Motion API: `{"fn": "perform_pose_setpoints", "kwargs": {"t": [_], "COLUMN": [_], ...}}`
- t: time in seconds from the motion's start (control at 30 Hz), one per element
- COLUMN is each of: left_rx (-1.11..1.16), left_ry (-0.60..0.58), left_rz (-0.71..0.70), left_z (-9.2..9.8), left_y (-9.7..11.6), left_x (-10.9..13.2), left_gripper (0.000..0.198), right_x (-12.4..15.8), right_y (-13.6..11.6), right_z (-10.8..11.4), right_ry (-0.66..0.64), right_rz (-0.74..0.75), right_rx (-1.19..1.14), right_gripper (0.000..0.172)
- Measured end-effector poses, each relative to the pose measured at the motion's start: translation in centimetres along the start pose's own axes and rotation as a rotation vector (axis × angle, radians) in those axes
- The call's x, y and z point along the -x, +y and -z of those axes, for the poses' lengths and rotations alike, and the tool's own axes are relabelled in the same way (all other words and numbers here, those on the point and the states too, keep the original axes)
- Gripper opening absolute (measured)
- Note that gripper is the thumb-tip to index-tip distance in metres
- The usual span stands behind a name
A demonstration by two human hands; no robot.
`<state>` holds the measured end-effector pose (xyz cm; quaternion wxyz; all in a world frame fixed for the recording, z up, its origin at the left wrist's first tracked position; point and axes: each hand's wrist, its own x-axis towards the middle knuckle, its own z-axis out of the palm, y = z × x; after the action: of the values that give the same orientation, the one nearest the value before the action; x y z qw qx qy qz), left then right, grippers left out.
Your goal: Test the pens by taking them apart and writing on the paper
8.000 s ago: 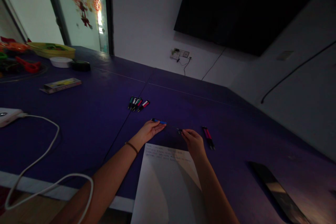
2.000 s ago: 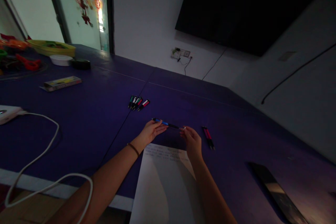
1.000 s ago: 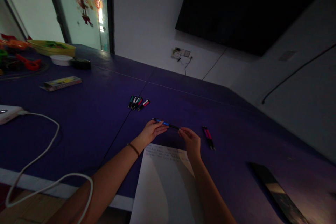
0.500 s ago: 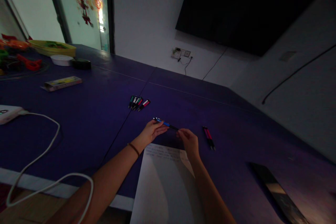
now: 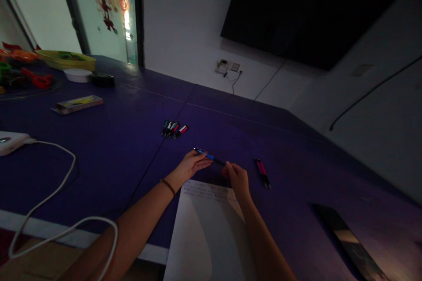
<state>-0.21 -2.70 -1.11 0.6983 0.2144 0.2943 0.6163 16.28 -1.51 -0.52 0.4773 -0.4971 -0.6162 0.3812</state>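
Observation:
A blue and black pen is held above the table between my two hands. My left hand is closed on its clip end, thumb on top and fingers beneath. At the dark other end, my right hand pinches the pen with its fingertips. Below my hands lies a sheet of paper with handwritten lines along its far edge. Two pink and black pens rest side by side to the right of my right hand. Farther off, beyond my left hand, several pens in green, white and pink lie in a cluster.
A dark phone-like slab lies at the right. On the left are a white device with a white cable, and an open flat box. A yellow basket and a white bowl stand at the far left.
My hands and the pen have shifted very slightly to the right. Both hands keep their hold, and the other things stay where they were.

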Motion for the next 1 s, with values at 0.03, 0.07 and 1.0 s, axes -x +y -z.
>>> {"fn": "perform_pose_setpoints", "kwargs": {"t": [0.03,0.07,1.0], "left_rx": [-0.001,-0.001,-0.002], "left_ry": [-0.004,-0.006,0.031], "left_rz": [0.002,0.004,-0.026], "left_z": [0.01,0.03,0.21], "left_y": [0.00,0.01,0.01], "left_x": [0.00,0.00,-0.21], "left_gripper": [0.011,0.010,0.012], "right_x": [0.01,0.01,-0.23], "right_y": [0.05,0.09,0.55], "right_z": [-0.02,-0.03,-0.01], "right_ry": [-0.008,-0.009,-0.016], "right_rz": [-0.012,-0.025,0.040], "right_rx": [0.014,0.013,-0.077], "right_gripper": [0.039,0.040,0.029]}}
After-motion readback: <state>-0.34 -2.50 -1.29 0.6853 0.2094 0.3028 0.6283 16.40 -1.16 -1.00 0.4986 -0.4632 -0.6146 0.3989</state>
